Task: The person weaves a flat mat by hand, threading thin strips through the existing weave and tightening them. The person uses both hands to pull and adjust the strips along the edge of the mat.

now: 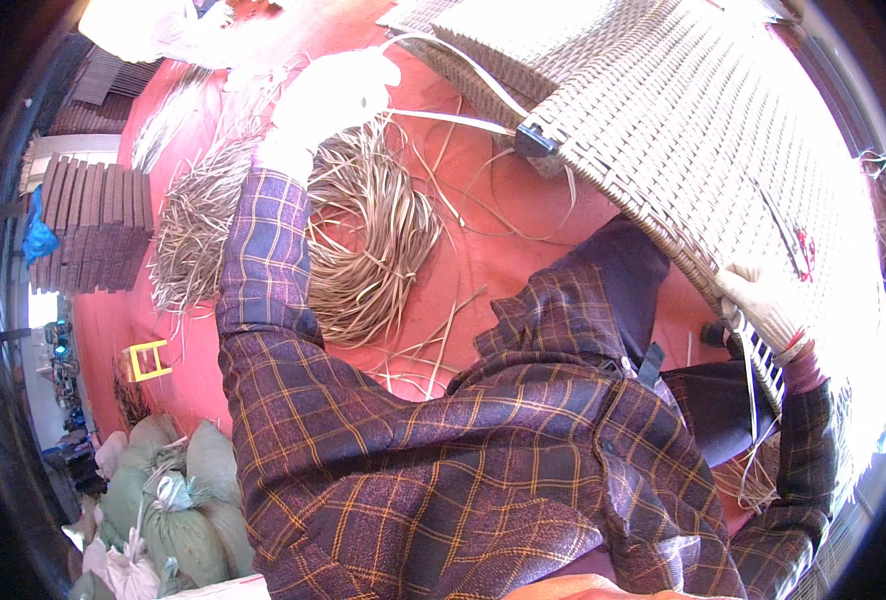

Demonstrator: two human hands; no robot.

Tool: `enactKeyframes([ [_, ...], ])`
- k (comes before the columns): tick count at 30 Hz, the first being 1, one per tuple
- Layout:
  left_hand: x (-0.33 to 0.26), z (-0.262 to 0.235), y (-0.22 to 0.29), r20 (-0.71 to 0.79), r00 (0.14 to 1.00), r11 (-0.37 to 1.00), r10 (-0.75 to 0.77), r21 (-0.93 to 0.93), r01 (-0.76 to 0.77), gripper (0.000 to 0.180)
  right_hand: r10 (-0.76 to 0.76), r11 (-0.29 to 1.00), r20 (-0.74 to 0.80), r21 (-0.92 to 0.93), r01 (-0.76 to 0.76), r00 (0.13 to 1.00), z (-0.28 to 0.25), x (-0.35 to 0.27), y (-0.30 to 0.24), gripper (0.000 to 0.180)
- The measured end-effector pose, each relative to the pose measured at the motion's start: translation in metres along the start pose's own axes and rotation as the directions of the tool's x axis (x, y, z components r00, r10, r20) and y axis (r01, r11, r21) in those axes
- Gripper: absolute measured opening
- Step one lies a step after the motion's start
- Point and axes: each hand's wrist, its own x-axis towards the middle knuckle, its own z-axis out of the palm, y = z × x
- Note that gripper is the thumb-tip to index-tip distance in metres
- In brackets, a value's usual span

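Left hand (328,95): in a white glove, stretched out over the red floor (503,250), the grip pinching a pale rattan strip (463,60).
Strip: it runs from the hand to the woven rattan panel (703,130).
Right hand (768,305): gloved, closed on the panel's lower edge.
Coil of strips (363,240): on the floor, under the left arm.

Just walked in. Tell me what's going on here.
A person in a plaid shirt is weaving a large panel of pale flat strips. The gloved left hand is stretched out, pulling a long pale strand that runs back to the panel's corner. The gloved right hand grips the panel's lower edge, where dark frame bars show. A loose coil of strips lies on the red floor, with stacked brown slats further left.
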Motion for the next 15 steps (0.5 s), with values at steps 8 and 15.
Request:
enactKeyframes([
  [8, 0.005, 0.001, -0.079, 0.400, 0.908, 0.972, -0.125, -0.134, 0.193, 0.023, -0.066, 0.995, -0.016, -0.074, 0.064, 0.998, 0.001, 0.006, 0.012, 0.030],
  [15, 0.032, 0.047, -0.096, -0.062, 0.917, 0.812, -0.395, -0.491, 0.316, 0.021, -0.089, 0.996, -0.078, 0.020, 0.091, 0.993, -0.005, -0.034, -0.022, 0.031],
])
